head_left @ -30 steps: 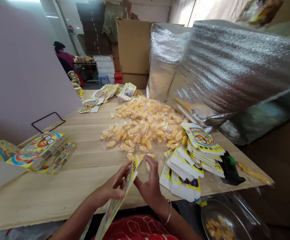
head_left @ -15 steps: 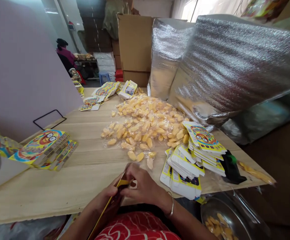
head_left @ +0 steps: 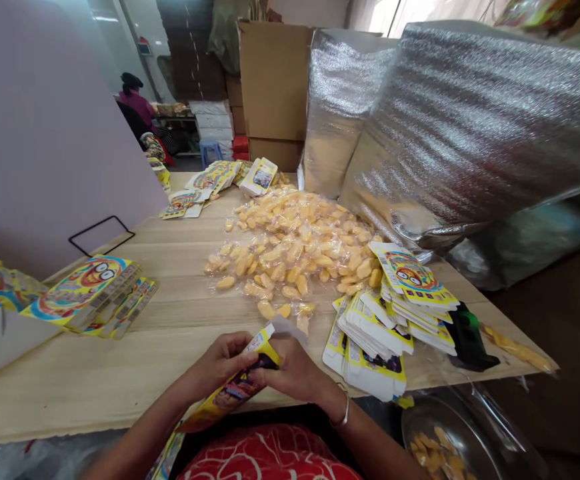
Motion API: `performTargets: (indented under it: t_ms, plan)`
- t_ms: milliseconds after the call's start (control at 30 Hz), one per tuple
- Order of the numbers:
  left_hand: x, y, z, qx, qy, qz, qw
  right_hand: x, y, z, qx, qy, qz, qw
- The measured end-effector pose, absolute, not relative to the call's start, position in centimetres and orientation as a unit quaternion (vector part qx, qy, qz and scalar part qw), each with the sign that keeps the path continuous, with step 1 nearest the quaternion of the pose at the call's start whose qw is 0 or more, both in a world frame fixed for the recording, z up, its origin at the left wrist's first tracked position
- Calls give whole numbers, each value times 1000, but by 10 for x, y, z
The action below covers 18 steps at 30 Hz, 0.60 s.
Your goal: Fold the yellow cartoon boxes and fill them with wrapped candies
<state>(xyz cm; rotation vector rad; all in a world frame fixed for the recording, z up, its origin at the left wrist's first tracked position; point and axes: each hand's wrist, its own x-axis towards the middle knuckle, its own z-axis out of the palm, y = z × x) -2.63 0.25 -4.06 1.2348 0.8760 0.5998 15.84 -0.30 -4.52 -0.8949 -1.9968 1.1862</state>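
A yellow printed carton (head_left: 240, 390) is tilted between my two hands at the table's front edge, its white flap standing up at the upper end. My left hand (head_left: 227, 360) grips its left side, thumb across the print. On the other side, near the flap, my right hand (head_left: 290, 367) has its fingers closed around the carton's end. Just beyond lies a heap of wrapped yellow pieces (head_left: 300, 240), in clear film. A stack of flat cartons (head_left: 370, 327) rests right of my right hand. What the carton holds inside is hidden.
Filled-looking cartons (head_left: 95, 287) are piled at the left, beside a white box (head_left: 5, 340). Silver foil bags (head_left: 450, 127) stand behind the heap. A black tape dispenser (head_left: 470, 340) sits at the right edge, above a metal bowl (head_left: 450, 427). Far back, a person (head_left: 137, 107) sits.
The carton has turned so its printed face and raised white flap now show. My left hand has moved up along it, and my right hand has shifted slightly right and down.
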Motion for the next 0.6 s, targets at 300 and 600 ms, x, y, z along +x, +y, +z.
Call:
performTargets:
  t_ms: [300, 600]
  plan:
    - [-39, 15, -64, 540, 577, 390, 472, 134, 0, -89, -515, -592, 342, 516]
    - [-40, 20, -133, 500, 723, 355, 317, 102, 11, -134, -619, -545, 390, 410]
